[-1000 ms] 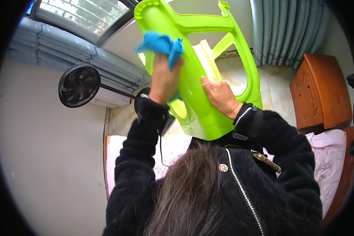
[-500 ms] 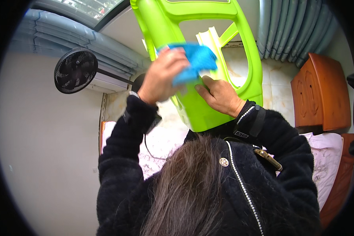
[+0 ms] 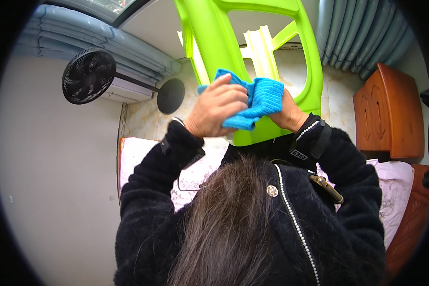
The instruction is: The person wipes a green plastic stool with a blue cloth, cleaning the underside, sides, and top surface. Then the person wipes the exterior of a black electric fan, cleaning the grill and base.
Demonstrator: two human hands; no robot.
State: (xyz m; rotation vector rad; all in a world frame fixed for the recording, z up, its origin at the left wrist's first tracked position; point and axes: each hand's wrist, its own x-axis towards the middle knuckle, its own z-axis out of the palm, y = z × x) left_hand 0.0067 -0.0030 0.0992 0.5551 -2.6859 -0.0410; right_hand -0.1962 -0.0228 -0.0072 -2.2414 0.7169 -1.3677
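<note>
1 green plastic frame (image 3: pixel 212 43), between cabinet and fan in my feed. 1 wooden cabinet (image 3: pixel 391 114), right. 1 black fan (image 3: pixel 89 76), far left. 1 blue cloth (image 3: pixel 264 97), over the frame's near part. 1 left hand (image 3: pixel 219 108), fingers curled, gripping the cloth. 1 right hand (image 3: pixel 289 114), near the frame's right side, partly hidden; I cannot tell its grip.

One cloth (image 3: pixel 268 97), apparently one chair (image 3: pixel 208 35)
</note>
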